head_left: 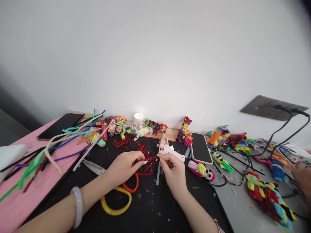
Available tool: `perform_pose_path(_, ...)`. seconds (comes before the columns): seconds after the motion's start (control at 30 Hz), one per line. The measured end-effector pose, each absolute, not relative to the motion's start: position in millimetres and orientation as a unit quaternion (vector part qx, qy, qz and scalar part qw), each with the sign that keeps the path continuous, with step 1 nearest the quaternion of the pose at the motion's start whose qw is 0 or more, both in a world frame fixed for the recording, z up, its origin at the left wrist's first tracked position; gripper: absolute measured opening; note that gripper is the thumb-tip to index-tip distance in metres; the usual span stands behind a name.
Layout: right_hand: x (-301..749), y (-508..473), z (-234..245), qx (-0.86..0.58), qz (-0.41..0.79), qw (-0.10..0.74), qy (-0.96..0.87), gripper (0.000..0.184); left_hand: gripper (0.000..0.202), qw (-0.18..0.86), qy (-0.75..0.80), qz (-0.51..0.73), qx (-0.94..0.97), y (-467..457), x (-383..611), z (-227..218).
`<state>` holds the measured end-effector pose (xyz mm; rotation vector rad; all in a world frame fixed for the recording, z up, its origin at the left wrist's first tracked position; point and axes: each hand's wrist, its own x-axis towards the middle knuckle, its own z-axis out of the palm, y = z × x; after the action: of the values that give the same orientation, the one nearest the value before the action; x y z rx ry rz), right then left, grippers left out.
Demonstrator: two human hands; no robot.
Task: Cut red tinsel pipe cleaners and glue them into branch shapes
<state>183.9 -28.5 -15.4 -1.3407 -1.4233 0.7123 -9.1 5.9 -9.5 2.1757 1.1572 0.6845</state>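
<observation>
My left hand (128,165) is closed in a pinch on one end of a short red tinsel pipe cleaner (152,159). At the other end, the thumb and forefinger of my right hand (173,173) are pressed together on it. More cut red tinsel pieces (143,148) lie on the black mat (145,213) just behind and below my fingers. A pale pink glue gun (167,149) rests beyond my right hand, and a translucent glue stick (158,174) lies between the hands. Scissors with one yellow and one red handle (116,212) lie partly under my left forearm.
Loose pipe cleaners (52,152) spread over a pink surface at left, near a dark phone (60,125). A paper cup (139,120) and pipe-cleaner figures (184,132) line the wall. Right are a white-edged phone (201,148), cables, more figures (269,200) and another person's hand (302,178).
</observation>
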Motion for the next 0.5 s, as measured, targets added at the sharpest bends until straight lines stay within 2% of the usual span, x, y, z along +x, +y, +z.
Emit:
perform_pose_path(0.07,184.1,-28.4,-15.2,-0.549,0.291,0.519,-0.587,0.016,0.017,0.283,0.435,0.253,0.817,5.3,-9.0,-8.6)
perform_pose_path(0.33,187.9,-31.5,-18.0,-0.544,0.289,0.506,-0.604,0.046,0.023,0.263,0.431,0.226,0.833,2.1,-8.4,-5.2)
perform_pose_path(0.5,187.8,-32.2,-17.5,-0.524,0.321,0.528,-0.587,0.039,0.027,0.234,0.458,0.26,0.817,2.7,-10.2,-2.4)
